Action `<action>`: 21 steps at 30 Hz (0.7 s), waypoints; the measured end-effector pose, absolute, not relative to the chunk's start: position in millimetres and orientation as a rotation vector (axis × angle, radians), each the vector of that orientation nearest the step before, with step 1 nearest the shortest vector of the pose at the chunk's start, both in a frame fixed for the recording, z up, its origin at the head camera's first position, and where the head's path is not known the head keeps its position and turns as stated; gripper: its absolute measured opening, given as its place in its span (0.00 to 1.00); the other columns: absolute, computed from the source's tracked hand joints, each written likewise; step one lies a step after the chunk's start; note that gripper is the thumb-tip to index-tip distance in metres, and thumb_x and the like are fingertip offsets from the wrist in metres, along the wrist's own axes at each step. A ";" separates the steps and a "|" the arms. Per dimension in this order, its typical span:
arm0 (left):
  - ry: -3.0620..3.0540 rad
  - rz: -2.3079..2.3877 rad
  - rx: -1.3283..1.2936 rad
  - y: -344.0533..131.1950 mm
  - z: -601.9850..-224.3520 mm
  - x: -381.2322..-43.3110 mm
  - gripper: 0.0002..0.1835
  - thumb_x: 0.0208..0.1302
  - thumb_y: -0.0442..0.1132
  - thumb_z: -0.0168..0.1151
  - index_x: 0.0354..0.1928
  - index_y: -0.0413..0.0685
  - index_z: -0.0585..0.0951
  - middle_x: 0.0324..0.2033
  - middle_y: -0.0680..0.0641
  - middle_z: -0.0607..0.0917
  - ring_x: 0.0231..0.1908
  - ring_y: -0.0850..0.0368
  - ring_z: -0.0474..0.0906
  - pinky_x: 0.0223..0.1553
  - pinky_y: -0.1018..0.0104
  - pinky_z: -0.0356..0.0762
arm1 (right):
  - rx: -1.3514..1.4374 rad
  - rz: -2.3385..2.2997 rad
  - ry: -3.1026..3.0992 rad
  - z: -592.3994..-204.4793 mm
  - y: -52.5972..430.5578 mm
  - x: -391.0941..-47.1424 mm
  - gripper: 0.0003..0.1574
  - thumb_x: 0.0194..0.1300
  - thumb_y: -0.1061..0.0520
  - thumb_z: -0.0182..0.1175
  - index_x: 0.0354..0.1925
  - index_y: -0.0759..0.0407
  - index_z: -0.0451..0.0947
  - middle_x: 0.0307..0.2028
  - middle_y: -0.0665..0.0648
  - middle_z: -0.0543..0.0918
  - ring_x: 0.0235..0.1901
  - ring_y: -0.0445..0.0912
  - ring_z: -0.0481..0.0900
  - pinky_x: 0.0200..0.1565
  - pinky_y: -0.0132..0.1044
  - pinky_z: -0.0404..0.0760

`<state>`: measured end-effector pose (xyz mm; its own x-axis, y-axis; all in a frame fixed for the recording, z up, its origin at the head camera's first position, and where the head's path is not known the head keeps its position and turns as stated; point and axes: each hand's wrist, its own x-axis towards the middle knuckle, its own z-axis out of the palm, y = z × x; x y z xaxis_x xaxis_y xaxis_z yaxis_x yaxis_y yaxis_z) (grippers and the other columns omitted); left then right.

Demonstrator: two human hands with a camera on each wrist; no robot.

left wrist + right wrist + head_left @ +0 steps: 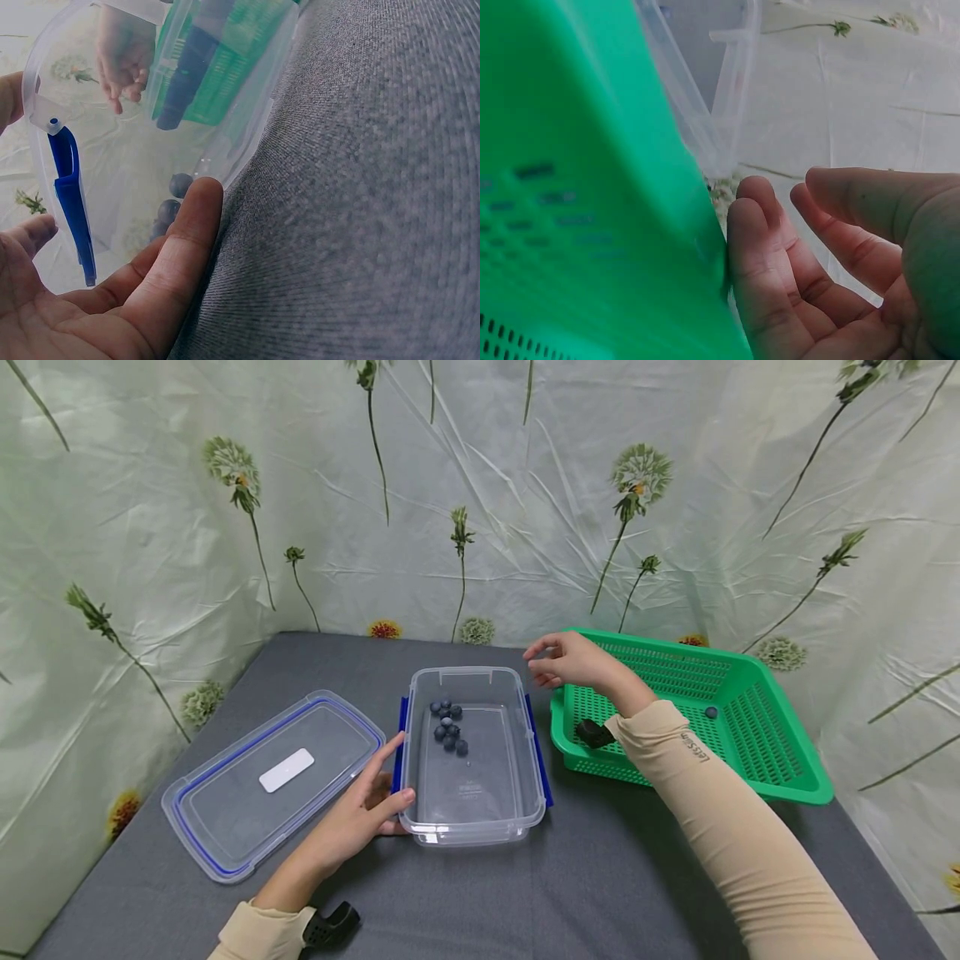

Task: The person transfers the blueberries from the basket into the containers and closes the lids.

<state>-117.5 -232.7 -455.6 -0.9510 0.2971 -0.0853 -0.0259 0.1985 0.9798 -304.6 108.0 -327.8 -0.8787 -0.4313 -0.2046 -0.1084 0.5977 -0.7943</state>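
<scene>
A clear plastic food container (502,777) with blue side latches stands uncovered, with several blueberries (449,744) lying inside. My left hand (352,814) rests against its left side, fingers extended and spread along the outer wall, thumb tip at the rim. In the left wrist view, the blue latch (71,202) hangs beside these fingers (172,277). Above the near-left part of the green plastic basket (810,777) is my right hand (573,662), fingers loosely bent and holding nothing visible. One blueberry (711,712) lies in that basket.
To the container's left lies its clear lid (225,818), with a blue seal and a white label (287,770). Grey cloth (465,902) covers the table. A flower-printed sheet (495,468) hangs behind and at both sides.
</scene>
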 end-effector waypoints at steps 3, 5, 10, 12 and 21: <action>2.220 1.821 0.257 -232.7 -456.0 -117.6 0.43 0.82 0.44 0.59 0.86 0.78 0.48 0.73 0.25 0.69 0.62 0.36 0.81 0.48 0.52 0.92 | -0.404 -1.208 2.448 -326.6 115.6 -306.2 0.20 0.81 0.58 0.59 0.64 0.66 0.79 0.45 0.64 0.88 0.39 0.44 0.87 0.49 0.40 0.90; 2.222 1.820 0.257 -232.9 -456.3 -117.8 0.43 0.82 0.44 0.59 0.86 0.78 0.48 0.73 0.25 0.69 0.62 0.36 0.81 0.48 0.51 0.92 | -0.380 -1.217 2.447 -325.5 121.3 -306.9 0.20 0.81 0.58 0.59 0.65 0.66 0.78 0.44 0.62 0.88 0.39 0.45 0.87 0.48 0.38 0.90; 2.223 1.819 0.251 -232.6 -456.4 -118.1 0.42 0.82 0.43 0.59 0.86 0.79 0.49 0.73 0.25 0.69 0.62 0.36 0.81 0.48 0.51 0.92 | -0.343 -1.206 2.472 -321.9 138.3 -307.5 0.23 0.82 0.56 0.58 0.67 0.67 0.76 0.46 0.63 0.88 0.42 0.46 0.87 0.46 0.35 0.89; 2.221 1.820 0.248 -232.6 -456.4 -117.9 0.42 0.82 0.43 0.59 0.86 0.79 0.49 0.73 0.25 0.69 0.62 0.37 0.81 0.48 0.50 0.92 | -0.333 -1.199 2.482 -320.8 146.2 -307.9 0.24 0.82 0.56 0.58 0.68 0.68 0.75 0.48 0.65 0.88 0.42 0.46 0.87 0.48 0.37 0.89; 2.229 1.813 0.246 -232.3 -455.5 -117.0 0.42 0.82 0.44 0.59 0.86 0.79 0.49 0.72 0.26 0.70 0.61 0.38 0.81 0.49 0.51 0.92 | -0.246 -1.174 2.506 -324.9 188.3 -315.8 0.29 0.84 0.55 0.55 0.73 0.70 0.69 0.45 0.56 0.89 0.39 0.42 0.87 0.51 0.40 0.90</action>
